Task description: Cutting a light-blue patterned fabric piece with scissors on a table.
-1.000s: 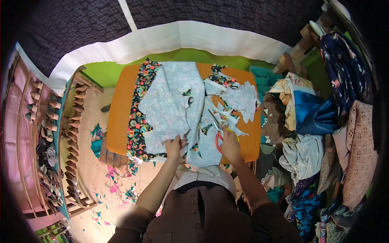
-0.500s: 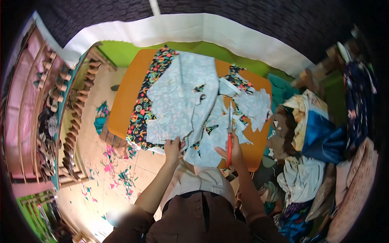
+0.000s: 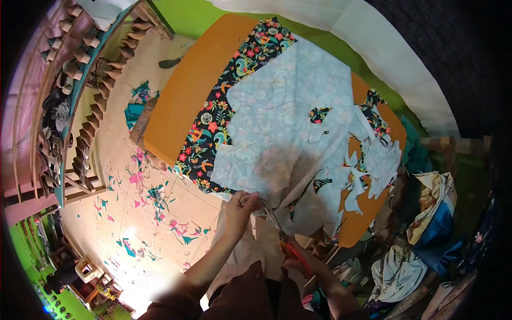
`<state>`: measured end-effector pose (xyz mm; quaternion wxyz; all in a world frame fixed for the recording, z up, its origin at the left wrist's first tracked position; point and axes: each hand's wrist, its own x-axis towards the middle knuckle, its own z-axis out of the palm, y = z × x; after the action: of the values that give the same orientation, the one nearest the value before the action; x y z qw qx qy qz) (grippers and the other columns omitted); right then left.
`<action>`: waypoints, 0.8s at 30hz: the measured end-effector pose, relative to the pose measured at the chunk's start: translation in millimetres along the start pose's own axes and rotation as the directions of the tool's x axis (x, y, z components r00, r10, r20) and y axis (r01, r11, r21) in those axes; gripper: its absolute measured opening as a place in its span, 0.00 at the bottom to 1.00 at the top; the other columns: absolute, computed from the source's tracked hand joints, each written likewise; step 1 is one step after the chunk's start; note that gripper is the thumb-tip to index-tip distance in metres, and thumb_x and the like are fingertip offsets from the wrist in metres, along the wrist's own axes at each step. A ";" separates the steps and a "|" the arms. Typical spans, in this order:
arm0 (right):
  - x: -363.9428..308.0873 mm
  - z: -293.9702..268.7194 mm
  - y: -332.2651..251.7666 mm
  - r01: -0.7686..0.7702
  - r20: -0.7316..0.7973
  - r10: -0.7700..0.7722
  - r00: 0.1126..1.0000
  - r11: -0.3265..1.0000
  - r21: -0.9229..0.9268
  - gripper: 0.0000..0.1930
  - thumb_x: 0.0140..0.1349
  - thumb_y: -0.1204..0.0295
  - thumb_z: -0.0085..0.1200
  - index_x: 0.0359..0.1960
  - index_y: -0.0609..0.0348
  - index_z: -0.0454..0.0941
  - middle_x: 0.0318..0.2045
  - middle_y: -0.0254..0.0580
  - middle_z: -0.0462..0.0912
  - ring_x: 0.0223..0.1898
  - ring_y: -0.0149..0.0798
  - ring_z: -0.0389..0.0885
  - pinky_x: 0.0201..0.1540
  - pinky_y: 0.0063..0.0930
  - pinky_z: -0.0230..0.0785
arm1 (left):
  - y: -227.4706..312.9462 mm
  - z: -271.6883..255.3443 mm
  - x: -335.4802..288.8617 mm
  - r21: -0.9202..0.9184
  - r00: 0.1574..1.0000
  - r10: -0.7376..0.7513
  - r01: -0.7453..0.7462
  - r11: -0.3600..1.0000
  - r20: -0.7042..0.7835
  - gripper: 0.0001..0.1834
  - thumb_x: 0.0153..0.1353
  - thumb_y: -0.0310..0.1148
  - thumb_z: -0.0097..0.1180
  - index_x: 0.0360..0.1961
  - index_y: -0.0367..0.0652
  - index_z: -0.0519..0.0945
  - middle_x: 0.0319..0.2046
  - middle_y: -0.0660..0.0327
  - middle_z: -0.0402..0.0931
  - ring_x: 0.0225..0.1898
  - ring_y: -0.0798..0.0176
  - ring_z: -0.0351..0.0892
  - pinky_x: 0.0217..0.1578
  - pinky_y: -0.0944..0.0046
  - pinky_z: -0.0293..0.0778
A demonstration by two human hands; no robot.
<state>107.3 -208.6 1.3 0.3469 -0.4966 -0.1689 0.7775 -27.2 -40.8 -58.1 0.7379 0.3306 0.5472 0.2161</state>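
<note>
In the head view, the cloth (image 3: 277,117) lies pale side up on the table (image 3: 184,96). The left hand (image 3: 239,214) has its grip pinched on the cloth's near edge; the right hand's (image 3: 312,256) is wrapped around the scissors (image 3: 293,252), just off that edge. Good cutting probably wants the edge taut, fingertips clear of the blades and the layer beneath kept free. The scissors point away and leftward, toward the pinching fingers, their long axis running lower right to upper left.
</note>
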 end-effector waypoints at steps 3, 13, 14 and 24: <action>-1.5 6.3 3.5 -0.043 -0.031 0.045 0.999 0.996 0.082 0.38 0.49 0.65 0.55 0.59 0.57 0.47 0.39 0.34 0.61 0.39 0.28 0.62 0.43 0.21 0.59 | 21.5 10.0 1.2 0.201 1.000 0.012 -0.013 0.980 0.009 0.11 0.54 0.32 0.54 0.24 0.35 0.69 0.22 0.58 0.75 0.24 0.68 0.75 0.28 0.73 0.71; 6.3 26.0 6.8 -0.030 -0.140 0.071 0.988 0.960 0.277 0.44 0.47 0.57 0.58 0.61 0.57 0.44 0.48 0.30 0.61 0.47 0.25 0.62 0.49 0.17 0.54 | 19.6 -16.3 -13.6 0.136 0.996 -0.086 0.085 0.987 0.006 0.10 0.54 0.29 0.51 0.31 0.31 0.69 0.26 0.57 0.74 0.28 0.68 0.75 0.30 0.69 0.72; 9.3 26.4 1.5 -0.032 -0.139 0.074 0.987 0.958 0.287 0.44 0.47 0.57 0.58 0.61 0.57 0.44 0.48 0.30 0.61 0.47 0.25 0.62 0.49 0.17 0.54 | 19.5 -18.6 -13.4 0.102 0.995 -0.098 0.094 0.990 0.029 0.11 0.54 0.29 0.51 0.33 0.31 0.69 0.28 0.57 0.74 0.29 0.68 0.75 0.32 0.69 0.73; 48.1 38.1 -6.9 -0.047 0.026 0.042 0.999 0.963 0.265 0.46 0.45 0.60 0.60 0.61 0.56 0.43 0.47 0.29 0.60 0.45 0.24 0.59 0.48 0.16 0.51 | 27.6 -33.0 -16.0 0.071 0.975 -0.212 0.208 0.976 0.062 0.13 0.54 0.29 0.53 0.38 0.33 0.69 0.30 0.58 0.75 0.31 0.69 0.75 0.34 0.71 0.71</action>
<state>63.2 -166.6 -8.9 0.3911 -0.4415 -0.0554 0.8057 -62.2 -24.4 -33.6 0.7641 0.3015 0.5600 0.1079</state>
